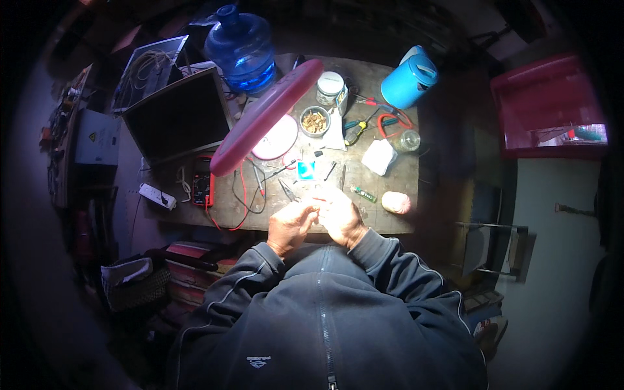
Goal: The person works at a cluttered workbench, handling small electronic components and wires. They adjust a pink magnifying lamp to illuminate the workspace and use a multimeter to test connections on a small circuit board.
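Both hands meet under a bright lamp at the table's front edge. My left hand (291, 225) has thumb and fingers pinched together, touching my right hand (341, 217), whose fingers are curled. A small reddish thing (319, 199) shows between the fingertips; glare hides what it is and which hand grips it. Just beyond the hands lie a bright blue square piece (306, 170), pliers (287, 190) and a small dark tool (330, 170). Left of them are test leads (258, 180) and a red multimeter (202, 183). A green lighter-like item (364, 194) lies to the right.
A pink lamp head (268, 117) overhangs the wooden table (390, 223). Behind stand a flat monitor (178, 117), a blue water bottle (241, 53), a bowl (314, 122) and a blue jug (409, 80). A screwdriver (356, 132), glass jar (408, 140) and power strip (157, 196) lie around.
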The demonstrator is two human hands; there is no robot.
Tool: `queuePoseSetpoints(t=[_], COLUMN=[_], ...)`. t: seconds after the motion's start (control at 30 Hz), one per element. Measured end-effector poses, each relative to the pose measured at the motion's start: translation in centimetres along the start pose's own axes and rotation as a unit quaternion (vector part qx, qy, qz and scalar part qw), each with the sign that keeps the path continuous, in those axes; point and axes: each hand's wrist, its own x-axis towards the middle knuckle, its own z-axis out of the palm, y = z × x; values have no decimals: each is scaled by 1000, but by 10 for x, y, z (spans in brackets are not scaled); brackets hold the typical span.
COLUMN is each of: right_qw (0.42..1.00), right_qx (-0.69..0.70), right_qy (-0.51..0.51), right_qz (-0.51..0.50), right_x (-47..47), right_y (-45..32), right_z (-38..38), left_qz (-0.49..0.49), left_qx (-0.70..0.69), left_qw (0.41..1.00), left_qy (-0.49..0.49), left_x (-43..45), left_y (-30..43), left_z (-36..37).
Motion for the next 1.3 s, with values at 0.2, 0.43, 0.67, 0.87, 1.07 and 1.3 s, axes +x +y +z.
queuePoseSetpoints(t=[0.2, 0.43, 0.67, 0.87, 1.07, 1.3], right_qw=[983, 812, 676, 684, 674, 708], right_qx=[-136, -524, -708, -692, -686, -648], right_qy=[58, 136, 149, 180, 233, 225], right_qz=[107, 217, 142, 145, 146, 168], right_x=[-10, -10, -22, -25, -47, -53], right_y=[-5, 3, 21, 23, 15, 8], right_z=[-16, -114, -186, -217, -238, -226], left_qz=[-96, 24, 279, 289, 319, 308], left_qx=[-211, -394, -507, -597, -648, -630], left_qw=[972, 895, 757, 692, 617, 638], left_qy=[-47, -207, -303, -286, -314, -318], left_x=[-9, 1, 13, 14, 18, 8], left_y=[-5, 115, 173, 189, 184, 192], left_z=[-8, -108, -145, -138, -127, -131])
